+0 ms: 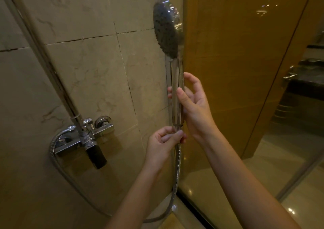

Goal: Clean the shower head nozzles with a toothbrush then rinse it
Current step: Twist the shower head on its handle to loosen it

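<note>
Beige marble-look tiles [84, 67] with dark grout lines fill the left and middle of the view, and a chrome riser pipe [52, 74] is seen slanting down across them to a wall-mounted mixer valve [87, 137], below which a black lever [97, 156] is angled. From the left side of the valve a ribbed metal hose [177, 169] is looped down, carried low across the wall and brought up again to the base of the shower head [165, 30]. The top end of the hose, just under the handle, is pinched between the thumb and curled fingers [168, 137] of the left hand [163, 144]. The shower head is held upright in front of the tiles, near the edge of the glass, its dark nozzle face turned leftward (the nozzles are seen only as small raised dots). Its chrome handle is grasped by the right hand [194, 106], the thumb laid across the front and fingertips wrapped behind, the index finger lifted clear. Further right, a wooden door [236, 53] and a glossy pale floor [298, 202] are seen through glass.
</note>
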